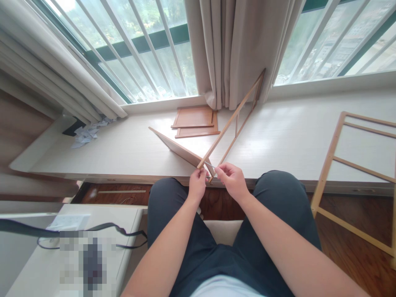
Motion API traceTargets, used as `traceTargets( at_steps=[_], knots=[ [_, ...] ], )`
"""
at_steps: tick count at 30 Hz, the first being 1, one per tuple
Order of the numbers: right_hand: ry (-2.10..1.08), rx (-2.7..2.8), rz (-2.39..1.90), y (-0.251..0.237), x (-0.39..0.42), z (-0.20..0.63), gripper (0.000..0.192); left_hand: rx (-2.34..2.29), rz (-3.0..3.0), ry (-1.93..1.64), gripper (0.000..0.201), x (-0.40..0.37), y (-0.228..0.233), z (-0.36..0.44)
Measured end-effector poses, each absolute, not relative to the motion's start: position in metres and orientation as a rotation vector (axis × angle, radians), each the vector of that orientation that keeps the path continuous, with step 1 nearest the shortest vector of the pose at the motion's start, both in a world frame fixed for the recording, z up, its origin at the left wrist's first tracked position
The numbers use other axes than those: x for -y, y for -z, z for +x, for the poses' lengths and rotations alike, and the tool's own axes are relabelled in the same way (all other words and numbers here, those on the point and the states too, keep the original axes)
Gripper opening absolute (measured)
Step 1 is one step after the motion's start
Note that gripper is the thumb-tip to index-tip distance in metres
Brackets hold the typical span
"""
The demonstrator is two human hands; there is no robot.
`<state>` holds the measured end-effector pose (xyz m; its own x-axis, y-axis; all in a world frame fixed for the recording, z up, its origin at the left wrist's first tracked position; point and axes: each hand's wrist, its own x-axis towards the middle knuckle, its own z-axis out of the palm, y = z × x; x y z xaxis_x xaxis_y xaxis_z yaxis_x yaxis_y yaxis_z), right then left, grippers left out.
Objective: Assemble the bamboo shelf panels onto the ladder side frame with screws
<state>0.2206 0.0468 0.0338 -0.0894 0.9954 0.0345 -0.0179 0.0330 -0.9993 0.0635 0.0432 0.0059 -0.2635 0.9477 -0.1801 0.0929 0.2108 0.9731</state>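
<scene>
Fingers of both hands pinch at the frame's near corner: left hand [198, 183] steadies the frame [235, 119] on the ledge [278, 140], right hand [232, 179] grips a small tool [210, 165], panel [179, 149] alongside.

The white ledge [278, 140] bears stacked wooden panels [195, 121] and crumpled paper [88, 134].

Wooden frame [235, 117]: slim, light-brown, ladder-like; tilted, far end leaning against the curtain, near end at the sill's front edge.
Small metal tool [210, 166]: thin, silvery, touching the frame's near end.
</scene>
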Motion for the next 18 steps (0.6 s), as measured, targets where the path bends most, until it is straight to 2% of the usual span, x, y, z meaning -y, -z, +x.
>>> traceTargets(
  at_steps=[18],
  knots=[
    [-1.598, 1.051, -0.973, -0.047, -0.051, 0.219, 0.033, -1.575, 1.028, -1.179, 0.031, -0.044, -0.002, 0.063]
  ],
)
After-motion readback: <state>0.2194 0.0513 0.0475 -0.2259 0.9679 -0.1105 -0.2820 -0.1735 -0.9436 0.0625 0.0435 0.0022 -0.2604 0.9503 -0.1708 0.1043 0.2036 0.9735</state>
